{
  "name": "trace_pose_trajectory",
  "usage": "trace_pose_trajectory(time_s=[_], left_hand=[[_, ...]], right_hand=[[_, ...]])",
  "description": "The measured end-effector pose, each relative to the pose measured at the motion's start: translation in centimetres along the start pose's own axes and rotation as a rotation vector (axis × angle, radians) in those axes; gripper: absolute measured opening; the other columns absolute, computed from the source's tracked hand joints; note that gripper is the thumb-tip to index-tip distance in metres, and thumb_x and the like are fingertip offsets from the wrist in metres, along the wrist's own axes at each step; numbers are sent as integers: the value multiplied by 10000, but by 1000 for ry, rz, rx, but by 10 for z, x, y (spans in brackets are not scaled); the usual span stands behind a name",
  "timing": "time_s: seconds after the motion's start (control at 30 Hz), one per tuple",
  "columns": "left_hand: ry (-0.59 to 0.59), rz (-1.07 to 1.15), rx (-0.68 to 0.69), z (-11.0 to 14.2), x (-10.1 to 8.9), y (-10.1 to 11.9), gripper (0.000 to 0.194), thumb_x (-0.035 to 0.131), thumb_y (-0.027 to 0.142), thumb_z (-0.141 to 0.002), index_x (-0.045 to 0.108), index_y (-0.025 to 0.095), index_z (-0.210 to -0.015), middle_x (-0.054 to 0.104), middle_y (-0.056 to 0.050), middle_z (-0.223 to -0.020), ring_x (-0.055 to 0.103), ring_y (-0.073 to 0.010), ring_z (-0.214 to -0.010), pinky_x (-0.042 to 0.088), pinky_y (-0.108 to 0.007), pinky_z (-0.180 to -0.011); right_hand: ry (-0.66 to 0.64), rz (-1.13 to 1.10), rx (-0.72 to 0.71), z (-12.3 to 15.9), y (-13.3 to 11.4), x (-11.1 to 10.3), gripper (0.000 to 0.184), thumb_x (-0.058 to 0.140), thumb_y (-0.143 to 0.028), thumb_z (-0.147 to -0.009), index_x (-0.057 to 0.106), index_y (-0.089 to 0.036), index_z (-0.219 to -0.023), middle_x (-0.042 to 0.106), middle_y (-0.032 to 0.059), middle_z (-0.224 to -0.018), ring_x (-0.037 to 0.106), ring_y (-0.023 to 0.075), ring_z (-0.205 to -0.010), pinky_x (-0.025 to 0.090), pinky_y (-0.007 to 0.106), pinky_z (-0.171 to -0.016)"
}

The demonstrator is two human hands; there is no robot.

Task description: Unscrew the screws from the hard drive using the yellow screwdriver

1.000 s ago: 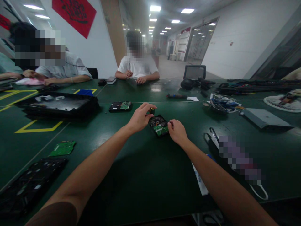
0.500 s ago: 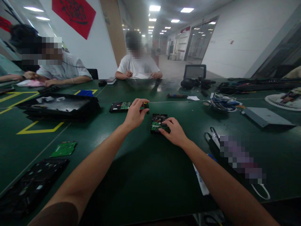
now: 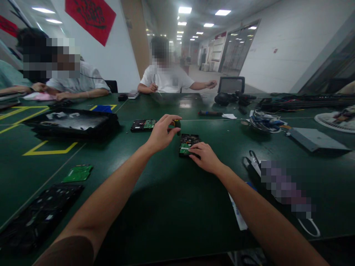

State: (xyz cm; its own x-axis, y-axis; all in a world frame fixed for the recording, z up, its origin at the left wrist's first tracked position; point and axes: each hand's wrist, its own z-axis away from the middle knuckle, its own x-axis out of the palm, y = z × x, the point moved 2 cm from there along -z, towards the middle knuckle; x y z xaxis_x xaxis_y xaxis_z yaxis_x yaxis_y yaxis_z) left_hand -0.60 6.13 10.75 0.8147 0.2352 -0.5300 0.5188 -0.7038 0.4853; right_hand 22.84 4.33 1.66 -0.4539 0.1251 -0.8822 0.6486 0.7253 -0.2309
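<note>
In the head view my left hand [image 3: 164, 133] is closed around a short dark object [image 3: 178, 127] with a yellow top. It is held upright just behind the near hard drive; its exact kind is unclear. That hard drive [image 3: 185, 148], black with a green circuit board, lies on the green table in front of me. Drawn together, the fingers of my right hand [image 3: 203, 157] grip its right side and hide part of it. Left of my left hand lies a second hard drive [image 3: 142, 125], also with a green board.
Black trays [image 3: 74, 125] stand at the left, with a loose green circuit board [image 3: 78, 173] and black hard drives [image 3: 41, 214] nearer. A screwdriver [image 3: 210, 113], a cable bundle [image 3: 264, 120] and a grey metal box [image 3: 317, 139] lie to the right. Co-workers sit across the table [image 3: 166, 221].
My left hand has moved slightly right with the dark object. The fingers of my right hand have drawn closer together on the hard drive. The person opposite has stretched an arm out sideways.
</note>
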Motion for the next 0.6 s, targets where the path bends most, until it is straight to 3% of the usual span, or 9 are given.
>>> trace_pose_trajectory(time_s=[0.33, 0.6], left_hand=[[-14, 16, -4, 4, 8, -7, 404, 664, 69, -892, 627, 228, -1262, 607, -73, -1214, 641, -173, -1019, 637, -302, -799], [-11, 4, 14, 4, 9, -8, 421, 669, 60, -893, 623, 233, -1274, 609, -69, -1210, 636, -168, -1011, 631, -301, -806]], right_hand=[[96, -41, -12, -5, 3, 12, 244, 614, -208, -981, 729, -171, -1193, 694, 141, -1223, 611, 284, -1154, 502, 518, -1054], [74, -67, -25, -5, 1, 10, 269, 608, -180, -969, 693, -181, -1224, 703, 134, -1240, 618, 282, -1167, 498, 542, -1080]])
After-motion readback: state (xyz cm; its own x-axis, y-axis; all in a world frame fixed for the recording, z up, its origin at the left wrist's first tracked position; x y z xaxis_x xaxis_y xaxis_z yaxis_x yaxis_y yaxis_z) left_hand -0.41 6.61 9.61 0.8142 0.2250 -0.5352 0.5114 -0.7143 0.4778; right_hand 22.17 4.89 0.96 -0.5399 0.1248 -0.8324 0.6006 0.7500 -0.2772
